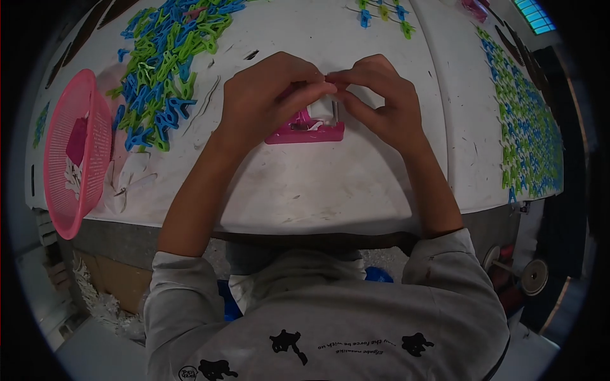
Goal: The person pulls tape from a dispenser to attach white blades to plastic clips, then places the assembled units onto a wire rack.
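I am pinching a small pink piece [328,79] between both hands' fingertips, left hand [270,95] and right hand [381,95], above the pink jig [305,132]. A pink basket [76,152] is holding white bits on the white table [318,184], beside heaped blue-green clips [165,70].

Pink basket [67,159] plastic mesh; table [305,184] matt, scuffed.

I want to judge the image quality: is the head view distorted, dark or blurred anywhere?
Head view: strong fisheye bend, black corners, table edge curved; light is dim and bluish; left hand and right hand are fairly sharp, the small thing pinched between them unclear.
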Tool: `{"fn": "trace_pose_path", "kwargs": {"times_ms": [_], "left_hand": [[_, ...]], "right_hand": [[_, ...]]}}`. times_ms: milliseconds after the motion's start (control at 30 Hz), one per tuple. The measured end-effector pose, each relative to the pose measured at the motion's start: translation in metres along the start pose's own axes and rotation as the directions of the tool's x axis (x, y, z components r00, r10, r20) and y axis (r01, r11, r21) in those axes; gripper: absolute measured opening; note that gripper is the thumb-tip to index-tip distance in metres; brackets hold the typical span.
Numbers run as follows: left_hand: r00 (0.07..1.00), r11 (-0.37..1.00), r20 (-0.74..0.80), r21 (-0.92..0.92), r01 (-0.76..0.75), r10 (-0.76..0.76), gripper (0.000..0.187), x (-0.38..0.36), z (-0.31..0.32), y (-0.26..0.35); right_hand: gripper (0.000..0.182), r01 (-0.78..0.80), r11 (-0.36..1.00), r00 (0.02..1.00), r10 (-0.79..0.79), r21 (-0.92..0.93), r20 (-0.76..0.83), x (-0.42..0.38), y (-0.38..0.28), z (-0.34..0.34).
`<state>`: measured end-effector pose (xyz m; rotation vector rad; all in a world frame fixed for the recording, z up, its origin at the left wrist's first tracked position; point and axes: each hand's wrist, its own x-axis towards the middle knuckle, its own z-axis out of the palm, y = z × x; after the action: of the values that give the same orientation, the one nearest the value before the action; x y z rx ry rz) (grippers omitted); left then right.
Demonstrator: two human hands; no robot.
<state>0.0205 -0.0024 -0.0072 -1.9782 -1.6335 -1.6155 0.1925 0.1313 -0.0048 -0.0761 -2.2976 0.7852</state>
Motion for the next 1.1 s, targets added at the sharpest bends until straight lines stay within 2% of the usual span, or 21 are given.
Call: {"fn": "trace_pose_path", "kwargs": {"times_ms": [33, 167, 233, 367, 433, 633, 867, 1100], "left_hand": [[0.998, 0.998, 0.004, 0.017, -0.055, 0.055, 0.016, 0.001, 0.001, 0.001], [0.989, 0.988, -0.026, 0.045, -0.145, 0.146, 0.012, 0.003, 0.005, -0.002], [0.96, 0.959, -0.01, 0.038, -0.28, 0.281, 0.019, 0.004, 0.006, -0.008], [0.96, 0.959, 0.005, 0.037, -0.28, 0.28, 0.022, 0.002, 0.004, -0.007], [0.996, 0.996, -0.015, 0.017, -0.087, 0.087, 0.018, 0.001, 0.004, 0.0], [0.99, 0.991, 0.033, -0.014, -0.134, 0.134, 0.018, 0.004, 0.003, -0.007], [0.995, 0.995, 0.012, -0.004, -0.102, 0.102, 0.015, 0.001, 0.003, -0.008], [0.988, 0.987, 0.01, -0.019, -0.157, 0.157, 0.015, 0.001, 0.005, -0.011]], "right_hand": [[0.022, 0.037, 0.999, 0.999, -0.037, 0.021, 0.023, -0.001, 0.002, 0.002], [0.022, 0.02, 0.999, 1.0, -0.021, 0.038, 0.013, -0.004, 0.002, 0.009], [0.023, 0.039, 0.998, 0.999, -0.039, 0.043, -0.004, -0.004, 0.003, 0.011], [0.022, 0.001, 0.998, 1.0, -0.001, 0.069, 0.0, -0.003, 0.0, 0.013], [0.02, -0.01, 1.0, 0.999, 0.011, 0.023, -0.035, -0.004, 0.003, 0.014], [0.021, -0.041, 0.999, 0.998, 0.042, 0.01, -0.044, -0.004, 0.004, 0.014], [0.023, -0.065, 0.997, 0.997, 0.067, 0.046, -0.034, -0.005, 0.007, 0.016], [0.024, -0.076, 0.997, 0.997, 0.077, 0.034, -0.015, -0.006, 0.007, 0.017]]}}
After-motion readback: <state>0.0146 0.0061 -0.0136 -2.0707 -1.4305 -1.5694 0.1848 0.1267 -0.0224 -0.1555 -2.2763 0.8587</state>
